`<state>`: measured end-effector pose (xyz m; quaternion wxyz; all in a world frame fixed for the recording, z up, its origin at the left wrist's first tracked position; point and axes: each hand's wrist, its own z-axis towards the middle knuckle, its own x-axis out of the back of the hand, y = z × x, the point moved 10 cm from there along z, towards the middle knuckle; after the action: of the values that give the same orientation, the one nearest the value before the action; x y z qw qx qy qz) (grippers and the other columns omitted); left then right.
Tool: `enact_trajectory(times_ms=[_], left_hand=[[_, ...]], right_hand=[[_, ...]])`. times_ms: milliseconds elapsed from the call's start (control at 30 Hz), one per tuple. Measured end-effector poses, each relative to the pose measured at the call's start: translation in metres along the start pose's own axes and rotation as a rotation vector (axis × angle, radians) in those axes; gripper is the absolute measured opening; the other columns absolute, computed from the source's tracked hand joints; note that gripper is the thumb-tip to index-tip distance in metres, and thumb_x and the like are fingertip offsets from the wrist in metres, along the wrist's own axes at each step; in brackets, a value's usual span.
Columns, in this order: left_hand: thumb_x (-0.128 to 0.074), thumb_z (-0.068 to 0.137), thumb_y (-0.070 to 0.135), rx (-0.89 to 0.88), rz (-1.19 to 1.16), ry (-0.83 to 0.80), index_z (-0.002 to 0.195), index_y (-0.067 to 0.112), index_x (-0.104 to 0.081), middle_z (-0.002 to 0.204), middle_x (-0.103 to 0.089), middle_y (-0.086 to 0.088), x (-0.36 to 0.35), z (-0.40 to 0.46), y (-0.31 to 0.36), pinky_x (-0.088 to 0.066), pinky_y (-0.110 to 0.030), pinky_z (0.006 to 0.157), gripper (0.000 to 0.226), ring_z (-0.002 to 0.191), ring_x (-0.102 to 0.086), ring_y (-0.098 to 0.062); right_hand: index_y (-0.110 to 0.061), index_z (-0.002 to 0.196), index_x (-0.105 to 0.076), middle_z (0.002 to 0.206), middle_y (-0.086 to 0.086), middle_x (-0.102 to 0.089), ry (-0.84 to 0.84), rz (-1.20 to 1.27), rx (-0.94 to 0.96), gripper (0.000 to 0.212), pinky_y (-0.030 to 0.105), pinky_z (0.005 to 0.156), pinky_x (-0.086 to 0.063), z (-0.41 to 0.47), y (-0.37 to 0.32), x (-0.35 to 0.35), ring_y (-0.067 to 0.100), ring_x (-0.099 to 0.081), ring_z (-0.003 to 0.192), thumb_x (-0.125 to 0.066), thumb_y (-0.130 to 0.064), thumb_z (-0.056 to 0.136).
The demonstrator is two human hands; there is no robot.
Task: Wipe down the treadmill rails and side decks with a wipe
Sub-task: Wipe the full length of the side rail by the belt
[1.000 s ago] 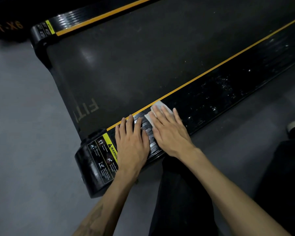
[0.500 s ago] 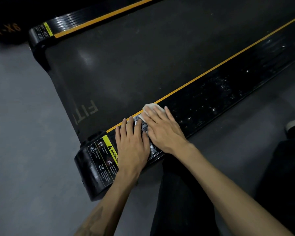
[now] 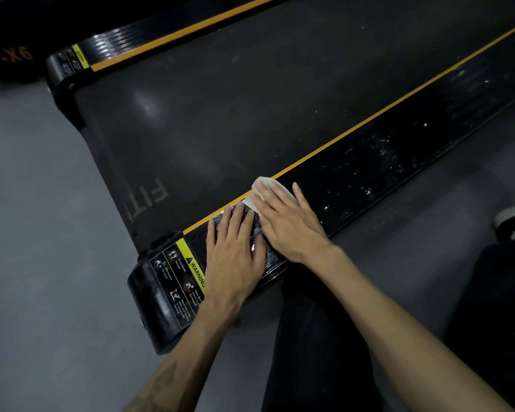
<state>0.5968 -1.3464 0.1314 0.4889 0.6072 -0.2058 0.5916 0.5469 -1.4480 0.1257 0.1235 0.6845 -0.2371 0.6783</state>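
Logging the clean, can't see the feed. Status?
Left hand flat on near side deck, bracing. Right hand pressing white wipe flat by the yellow stripe. White specks ahead on the deck; nothing blocking.

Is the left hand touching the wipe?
Cannot tell. In the head view the left hand lies flat on the side deck, fingertips right beside the wipe.

Both forearms extend forward, bare to beyond the wrists. Left hand [image 3: 235, 257] lies palm down, fingers straight and slightly spread, pointing away from the body. Right hand [image 3: 289, 221] lies palm down just beside it, fingers straight, angled toward the left. A tattoo marks the left forearm [image 3: 161, 382].
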Motion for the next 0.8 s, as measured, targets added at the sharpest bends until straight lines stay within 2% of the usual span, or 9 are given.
enact_trajectory(times_ms=[133, 233, 300, 367, 467, 567, 667, 733, 800], left_hand=[[-0.035, 0.102, 0.045, 0.030, -0.005, -0.010, 0.151, 0.017, -0.051, 0.163, -0.039, -0.002, 0.001, 0.002, -0.002, -0.014, -0.047, 0.129, 0.059, 0.156, -0.021, -0.017], [-0.041, 0.099, 0.044, 0.024, 0.002, 0.001, 0.144, 0.016, -0.057, 0.158, -0.046, -0.005, 0.002, 0.006, -0.003, -0.024, -0.048, 0.125, 0.055, 0.152, -0.032, -0.021], [-0.045, 0.097, 0.041, 0.038, 0.019, 0.012, 0.131, 0.014, -0.065, 0.147, -0.057, -0.007, 0.003, 0.012, -0.003, -0.039, -0.050, 0.114, 0.047, 0.141, -0.048, -0.026], [-0.044, 0.097, 0.039, 0.058, 0.040, 0.010, 0.118, 0.013, -0.065, 0.136, -0.062, -0.007, 0.001, 0.017, 0.000, -0.047, -0.049, 0.101, 0.040, 0.128, -0.055, -0.030], [-0.043, 0.098, 0.037, 0.048, 0.052, 0.031, 0.119, 0.012, -0.061, 0.134, -0.060, -0.009, -0.001, 0.015, 0.004, -0.044, -0.052, 0.106, 0.038, 0.130, -0.051, -0.031], [-0.044, 0.100, 0.038, 0.029, 0.052, 0.045, 0.128, 0.012, -0.059, 0.137, -0.057, -0.009, -0.002, 0.012, 0.004, -0.038, -0.051, 0.114, 0.041, 0.136, -0.045, -0.029], [-0.042, 0.103, 0.039, 0.032, 0.050, 0.036, 0.138, 0.014, -0.057, 0.147, -0.053, -0.009, -0.003, 0.013, 0.005, -0.035, -0.051, 0.117, 0.046, 0.143, -0.040, -0.028], [-0.040, 0.104, 0.040, 0.011, 0.042, 0.027, 0.144, 0.017, -0.054, 0.153, -0.048, -0.009, -0.005, 0.014, 0.006, -0.032, -0.051, 0.119, 0.048, 0.147, -0.036, -0.028], [-0.039, 0.105, 0.040, -0.012, 0.047, 0.022, 0.148, 0.018, -0.051, 0.157, -0.046, -0.008, -0.006, 0.013, 0.008, -0.028, -0.050, 0.122, 0.050, 0.151, -0.032, -0.027]], right_hand=[[-0.019, 0.164, -0.022, 0.173, -0.002, -0.009, 0.031, 0.033, -0.106, 0.074, 0.049, 0.128, 0.001, -0.005, 0.022, 0.006, 0.015, -0.004, 0.159, -0.001, -0.042, 0.098], [-0.014, 0.160, -0.035, 0.169, 0.004, -0.023, 0.097, 0.043, -0.121, 0.067, 0.052, 0.128, -0.011, -0.019, 0.018, 0.005, 0.021, -0.017, 0.158, -0.014, -0.039, 0.102], [-0.015, 0.156, -0.043, 0.166, 0.004, -0.032, 0.099, 0.013, -0.070, 0.062, 0.054, 0.126, -0.019, -0.020, 0.009, 0.001, 0.023, -0.026, 0.155, -0.021, -0.037, 0.102], [-0.019, 0.158, -0.039, 0.168, 0.001, -0.028, 0.049, -0.003, -0.030, 0.065, 0.052, 0.128, -0.013, -0.013, 0.005, -0.002, 0.020, -0.022, 0.156, -0.016, -0.039, 0.101], [-0.021, 0.164, -0.025, 0.172, -0.003, -0.014, 0.004, 0.005, -0.044, 0.075, 0.048, 0.128, 0.003, -0.002, 0.016, 0.005, 0.016, -0.007, 0.159, 0.000, -0.043, 0.097], [-0.017, 0.164, -0.019, 0.173, -0.001, -0.006, 0.015, 0.011, -0.108, 0.077, 0.045, 0.128, 0.007, -0.010, 0.031, 0.008, 0.016, -0.001, 0.159, 0.004, -0.042, 0.095], [-0.011, 0.161, -0.032, 0.170, 0.006, -0.020, 0.088, 0.014, -0.116, 0.070, 0.048, 0.129, -0.006, -0.027, 0.026, 0.006, 0.023, -0.015, 0.158, -0.011, -0.038, 0.100], [-0.014, 0.157, -0.041, 0.167, 0.006, -0.031, 0.103, -0.004, -0.055, 0.063, 0.052, 0.127, -0.017, -0.028, 0.015, 0.001, 0.025, -0.025, 0.156, -0.020, -0.035, 0.102], [-0.019, 0.157, -0.042, 0.167, 0.003, -0.033, 0.096, -0.009, -0.024, 0.061, 0.054, 0.126, -0.019, -0.022, 0.013, -0.001, 0.023, -0.026, 0.155, -0.022, -0.036, 0.103]])
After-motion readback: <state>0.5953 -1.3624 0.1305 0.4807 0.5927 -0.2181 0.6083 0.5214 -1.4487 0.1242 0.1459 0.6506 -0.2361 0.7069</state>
